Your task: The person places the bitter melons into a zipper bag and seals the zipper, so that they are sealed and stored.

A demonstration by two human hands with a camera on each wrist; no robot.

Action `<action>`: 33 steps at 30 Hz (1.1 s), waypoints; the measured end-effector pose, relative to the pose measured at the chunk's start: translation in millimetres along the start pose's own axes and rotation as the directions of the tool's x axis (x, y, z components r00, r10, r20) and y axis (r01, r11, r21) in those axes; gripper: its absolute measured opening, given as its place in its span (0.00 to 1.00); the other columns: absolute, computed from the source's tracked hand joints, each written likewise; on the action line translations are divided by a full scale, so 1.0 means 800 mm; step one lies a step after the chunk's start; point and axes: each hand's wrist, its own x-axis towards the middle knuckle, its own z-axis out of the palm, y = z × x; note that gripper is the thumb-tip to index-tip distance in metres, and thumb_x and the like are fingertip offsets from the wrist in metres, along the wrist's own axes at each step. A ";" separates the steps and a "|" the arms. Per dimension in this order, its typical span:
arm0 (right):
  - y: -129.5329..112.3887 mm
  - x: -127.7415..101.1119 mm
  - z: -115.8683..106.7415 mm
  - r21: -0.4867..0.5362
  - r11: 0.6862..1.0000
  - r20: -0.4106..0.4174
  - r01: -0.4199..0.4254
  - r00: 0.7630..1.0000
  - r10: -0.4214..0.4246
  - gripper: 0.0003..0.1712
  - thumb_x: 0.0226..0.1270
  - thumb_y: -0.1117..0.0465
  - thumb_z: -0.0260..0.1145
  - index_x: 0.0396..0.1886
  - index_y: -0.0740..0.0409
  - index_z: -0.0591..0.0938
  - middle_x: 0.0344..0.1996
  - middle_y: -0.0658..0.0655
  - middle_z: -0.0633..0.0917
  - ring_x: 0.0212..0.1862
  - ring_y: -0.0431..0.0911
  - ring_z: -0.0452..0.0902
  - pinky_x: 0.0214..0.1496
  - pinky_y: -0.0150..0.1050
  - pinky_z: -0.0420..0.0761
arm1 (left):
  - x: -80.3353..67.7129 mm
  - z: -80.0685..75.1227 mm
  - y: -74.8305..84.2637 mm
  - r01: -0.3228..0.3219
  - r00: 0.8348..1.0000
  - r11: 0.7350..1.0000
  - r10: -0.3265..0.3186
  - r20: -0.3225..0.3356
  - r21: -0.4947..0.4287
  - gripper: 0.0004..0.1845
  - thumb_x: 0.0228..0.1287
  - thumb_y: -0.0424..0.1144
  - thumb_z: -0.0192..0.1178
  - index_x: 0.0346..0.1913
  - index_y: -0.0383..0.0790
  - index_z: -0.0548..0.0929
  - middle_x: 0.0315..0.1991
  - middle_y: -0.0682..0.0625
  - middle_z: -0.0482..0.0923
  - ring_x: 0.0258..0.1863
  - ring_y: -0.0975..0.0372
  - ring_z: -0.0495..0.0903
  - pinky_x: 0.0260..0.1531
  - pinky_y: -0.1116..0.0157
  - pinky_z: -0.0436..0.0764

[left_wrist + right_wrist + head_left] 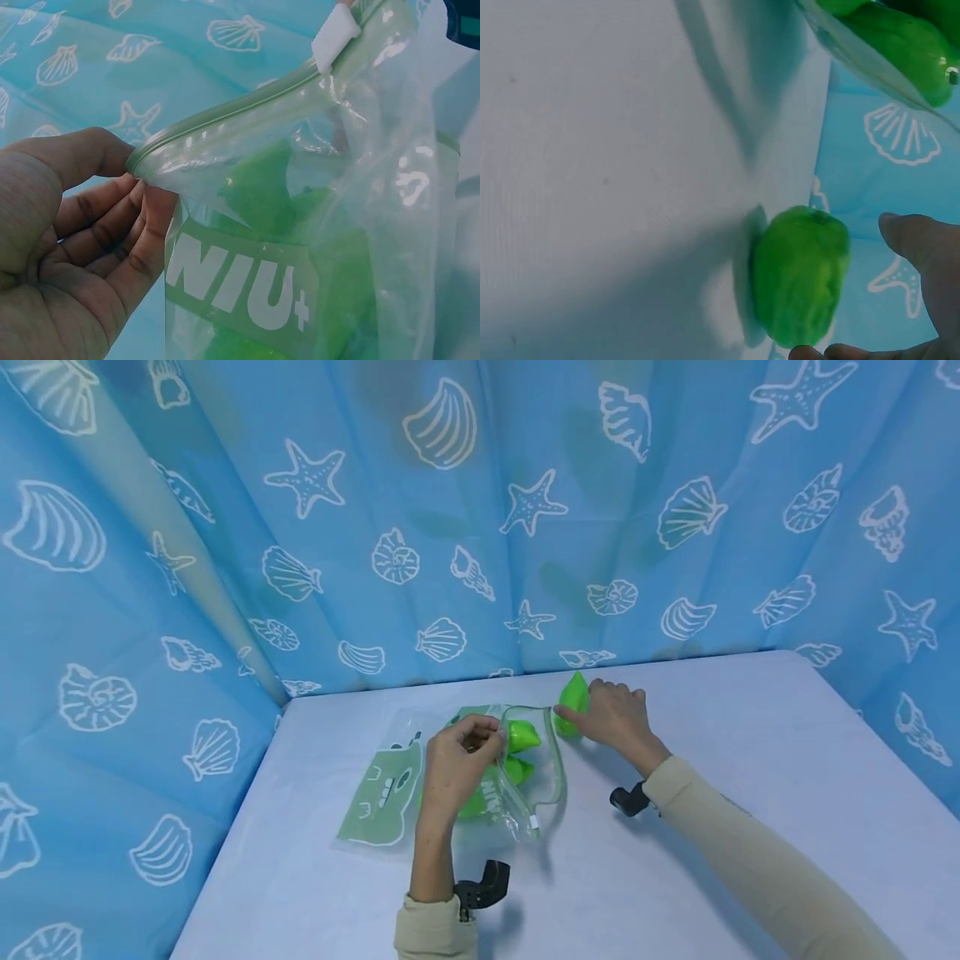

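A clear zip bag (551, 768) with a green rim and printed "NIU+" label (232, 281) stands with its mouth open to the right. Several green peppers (522, 737) show inside it. The thumb and fingers of my left hand (457, 768) pinch one end of its rim, as the left wrist view confirms (75, 232). Outside the mouth, a single green pepper (801, 277) rests on the table. My right hand (617, 718) reaches round it with spread thumb and fingers. In the right wrist view a gap separates the thumb (922, 244) from the pepper; fingertips lie near its lower end.
A second flat bag part with a green cartoon face (386, 793) lies left of my left hand. A white slider (335, 37) sits on the zip. The white table (315, 902) meets a blue shell-print curtain (465, 527) at the back and sides.
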 end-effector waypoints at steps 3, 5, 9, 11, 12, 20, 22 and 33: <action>0.003 -0.002 0.004 0.017 1.000 0.040 -0.009 0.999 0.008 0.37 0.54 0.32 0.59 0.37 0.65 0.73 0.19 0.56 0.72 0.25 0.51 0.68 0.35 0.49 0.62 | -0.001 0.002 0.001 0.010 1.000 1.000 -0.010 0.002 0.001 0.06 0.59 0.43 0.62 0.37 0.46 0.83 0.29 0.54 0.80 0.25 0.62 0.79 0.26 0.65 0.79; 0.006 -0.003 0.005 0.040 0.999 0.058 -0.009 0.998 0.007 0.35 0.54 0.36 0.61 0.38 0.66 0.72 0.19 0.56 0.73 0.24 0.51 0.68 0.36 0.51 0.62 | -0.001 0.003 0.002 0.015 1.000 1.000 -0.015 0.002 0.005 0.07 0.59 0.43 0.62 0.37 0.46 0.83 0.29 0.54 0.80 0.26 0.63 0.79 0.26 0.65 0.79; 0.010 -0.004 0.004 0.108 0.994 0.061 -0.024 0.998 0.018 0.35 0.54 0.41 0.64 0.43 0.70 0.73 0.22 0.58 0.77 0.27 0.52 0.72 0.40 0.53 0.63 | 0.000 0.004 0.004 0.004 1.000 1.000 -0.004 -0.004 0.018 0.06 0.59 0.43 0.62 0.37 0.46 0.83 0.29 0.54 0.80 0.26 0.63 0.79 0.26 0.65 0.79; 0.012 -0.004 0.003 0.127 0.991 0.049 -0.029 0.999 0.023 0.35 0.53 0.43 0.65 0.45 0.71 0.74 0.25 0.59 0.78 0.30 0.53 0.73 0.40 0.52 0.63 | 0.001 0.003 0.004 -0.001 1.000 1.000 0.002 -0.008 0.019 0.06 0.59 0.43 0.62 0.36 0.46 0.83 0.29 0.54 0.80 0.26 0.63 0.79 0.27 0.65 0.79; 0.012 -0.004 0.003 0.134 0.990 0.044 -0.032 0.999 0.026 0.34 0.53 0.43 0.66 0.45 0.71 0.75 0.26 0.59 0.79 0.31 0.53 0.73 0.40 0.52 0.63 | 0.002 0.003 0.004 -0.004 1.000 1.000 0.004 -0.009 0.022 0.06 0.59 0.43 0.62 0.37 0.46 0.83 0.29 0.54 0.80 0.26 0.63 0.79 0.27 0.65 0.79; 0.025 -0.015 -0.006 0.170 0.985 -0.040 0.006 0.999 0.001 0.28 0.50 0.49 0.69 0.42 0.67 0.81 0.32 0.61 0.82 0.35 0.54 0.74 0.37 0.48 0.59 | -0.001 0.004 0.006 0.003 1.000 1.000 -0.002 -0.007 0.023 0.06 0.58 0.42 0.62 0.37 0.45 0.83 0.29 0.54 0.80 0.26 0.63 0.79 0.27 0.66 0.79; 0.028 -0.018 -0.012 0.176 0.984 -0.083 0.034 0.996 -0.019 0.26 0.49 0.49 0.69 0.42 0.66 0.82 0.33 0.60 0.82 0.36 0.54 0.73 0.38 0.49 0.59 | 0.000 0.004 0.005 0.004 1.000 1.000 -0.004 -0.008 0.026 0.07 0.58 0.43 0.62 0.37 0.45 0.83 0.29 0.54 0.80 0.26 0.64 0.79 0.27 0.66 0.79; 0.044 -0.039 -0.037 0.190 0.978 -0.152 0.084 0.987 -0.055 0.23 0.49 0.52 0.69 0.43 0.63 0.81 0.35 0.59 0.82 0.38 0.52 0.72 0.40 0.52 0.56 | 0.002 0.001 0.001 0.025 1.000 0.998 -0.024 -0.013 0.060 0.06 0.58 0.44 0.62 0.36 0.47 0.83 0.29 0.56 0.79 0.27 0.65 0.78 0.28 0.65 0.79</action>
